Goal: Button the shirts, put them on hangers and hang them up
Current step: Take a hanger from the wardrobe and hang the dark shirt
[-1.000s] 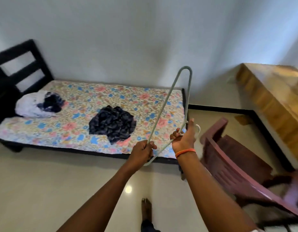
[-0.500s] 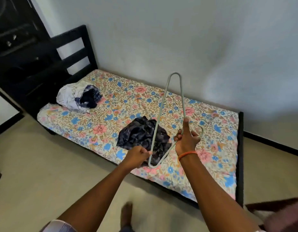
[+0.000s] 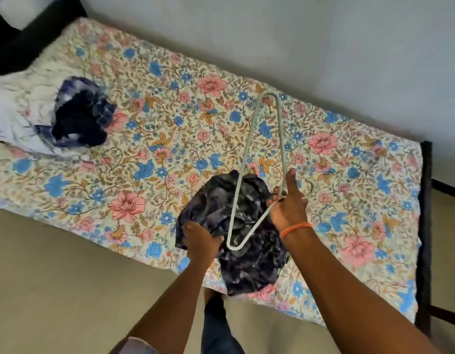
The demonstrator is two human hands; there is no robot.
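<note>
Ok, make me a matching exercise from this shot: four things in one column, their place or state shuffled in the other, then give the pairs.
1. hanger
2. dark shirt
3. white and navy bundle
4. orange band

A. crumpled at the bed's near edge
B. on the right wrist
C. held in the right hand
D. near the bed's head end

Pairs: 1-C, 2-A, 3-D, 4-B

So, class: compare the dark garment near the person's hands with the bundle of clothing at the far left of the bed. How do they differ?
The dark shirt is one dark, mottled piece; the bundle mixes white cloth with dark blue.
The dark shirt lies by the bed's near edge, where the left hand touches it; the bundle lies apart, untouched.
The hanger, held by the right hand, is over the dark shirt, not the bundle.
Both are crumpled on the bed.
</note>
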